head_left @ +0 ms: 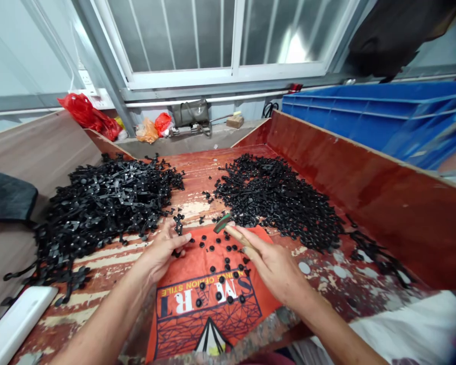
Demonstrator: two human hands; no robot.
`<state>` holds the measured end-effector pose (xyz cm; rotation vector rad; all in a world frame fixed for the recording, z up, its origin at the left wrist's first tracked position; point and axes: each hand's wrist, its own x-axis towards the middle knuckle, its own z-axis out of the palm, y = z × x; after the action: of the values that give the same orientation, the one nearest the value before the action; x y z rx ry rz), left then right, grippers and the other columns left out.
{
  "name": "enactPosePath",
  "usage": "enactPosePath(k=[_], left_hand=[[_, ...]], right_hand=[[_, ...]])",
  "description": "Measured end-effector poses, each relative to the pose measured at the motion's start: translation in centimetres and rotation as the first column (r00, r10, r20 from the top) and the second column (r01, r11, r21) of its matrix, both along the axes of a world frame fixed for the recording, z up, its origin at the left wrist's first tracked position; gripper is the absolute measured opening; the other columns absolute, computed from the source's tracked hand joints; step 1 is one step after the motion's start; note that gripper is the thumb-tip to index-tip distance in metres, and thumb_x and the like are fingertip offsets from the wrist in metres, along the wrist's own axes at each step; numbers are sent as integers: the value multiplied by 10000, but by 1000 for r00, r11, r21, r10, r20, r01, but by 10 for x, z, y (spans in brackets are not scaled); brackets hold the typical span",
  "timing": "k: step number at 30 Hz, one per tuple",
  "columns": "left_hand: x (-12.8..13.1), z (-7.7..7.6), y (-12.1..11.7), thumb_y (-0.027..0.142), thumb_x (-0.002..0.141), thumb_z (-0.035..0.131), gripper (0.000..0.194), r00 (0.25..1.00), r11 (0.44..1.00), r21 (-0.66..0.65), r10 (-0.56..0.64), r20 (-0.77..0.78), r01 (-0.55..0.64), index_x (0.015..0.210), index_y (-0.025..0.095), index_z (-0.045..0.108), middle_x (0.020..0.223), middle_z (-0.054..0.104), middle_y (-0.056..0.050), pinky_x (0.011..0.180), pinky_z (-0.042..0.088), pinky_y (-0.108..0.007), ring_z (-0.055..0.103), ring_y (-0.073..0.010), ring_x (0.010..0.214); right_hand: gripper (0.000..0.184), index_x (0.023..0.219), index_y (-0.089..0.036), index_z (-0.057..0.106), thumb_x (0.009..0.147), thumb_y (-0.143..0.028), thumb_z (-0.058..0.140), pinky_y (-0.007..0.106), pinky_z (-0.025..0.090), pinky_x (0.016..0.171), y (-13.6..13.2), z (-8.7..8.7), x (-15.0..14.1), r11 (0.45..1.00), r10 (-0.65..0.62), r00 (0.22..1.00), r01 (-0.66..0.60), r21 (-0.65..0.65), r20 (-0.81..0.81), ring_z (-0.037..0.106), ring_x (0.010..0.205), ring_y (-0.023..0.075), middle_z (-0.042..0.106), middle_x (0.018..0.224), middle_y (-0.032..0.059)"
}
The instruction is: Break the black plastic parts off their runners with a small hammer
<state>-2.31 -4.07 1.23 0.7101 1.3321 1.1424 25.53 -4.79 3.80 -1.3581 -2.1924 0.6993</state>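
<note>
My left hand point(163, 248) is closed on a small black plastic part point(179, 223), which sticks up past the fingers near the cloth's upper left edge. My right hand point(275, 266) grips a small tool point(237, 234) with a pale wooden handle and a flat green head, angled up and left. Between both hands lies an orange-red printed cloth point(192, 263), its lettering upside down. Several small round black pieces point(222, 279) are scattered over it. To the left rises a heap of black plastic parts point(114, 197); another black heap point(281, 203) spreads on the right.
Worn red boards point(195, 175) form the work surface, with a red side wall point(349, 167) at right. Beyond that wall stands a blue crate point(365, 116). A white box-shaped object point(23, 319) lies lower left. Plastic bags point(95, 116) sit at the back.
</note>
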Motion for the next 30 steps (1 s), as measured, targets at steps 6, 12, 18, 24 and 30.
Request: enactPosePath(k=[6, 12, 18, 24, 30], left_hand=[[14, -16, 10, 230, 516, 854, 807, 997, 997, 3, 74, -30, -74, 1170, 255, 381, 557, 456, 139, 423, 367, -190, 476, -91, 451], [21, -15, 10, 226, 526, 828, 789, 983, 997, 2, 80, -163, -81, 1183, 223, 392, 555, 443, 135, 353, 317, -173, 496, -104, 444], [26, -18, 9, 213, 595, 806, 748, 979, 997, -24, 73, -189, -79, 1195, 223, 360, 595, 463, 126, 337, 380, -186, 491, -97, 426], [26, -22, 7, 191, 662, 792, 800, 985, 991, -83, 89, -150, -102, 1295, 216, 304, 615, 422, 127, 326, 372, -171, 510, -95, 426], [30, -25, 2, 175, 717, 713, 749, 980, 991, -16, 129, -154, -133, 1327, 230, 282, 582, 475, 127, 288, 276, -153, 374, -58, 317]], right_hand=[[480, 1474, -375, 422, 1004, -276, 411, 357, 566, 837, -10, -18, 16, 997, -78, 996, 80, -25, 50, 731, 920, 221, 733, 1171, 43], [480, 1470, -376, 426, 1002, -268, 412, 367, 570, 825, -11, -21, 16, 997, -51, 996, 55, -48, 78, 726, 956, 231, 738, 1159, 40], [499, 1474, -409, 406, 998, -260, 420, 391, 561, 883, -13, -23, 8, 995, -14, 996, 22, -93, 86, 709, 1019, 227, 696, 1249, 10], [485, 1463, -418, 421, 1003, -263, 420, 351, 563, 855, -12, -16, -3, 998, 51, 992, -47, -40, 114, 710, 1012, 209, 696, 1251, -3], [465, 1444, -385, 469, 1000, -257, 428, 310, 564, 744, -3, -3, -17, 998, 47, 989, -52, 30, 139, 732, 913, 215, 756, 1104, 11]])
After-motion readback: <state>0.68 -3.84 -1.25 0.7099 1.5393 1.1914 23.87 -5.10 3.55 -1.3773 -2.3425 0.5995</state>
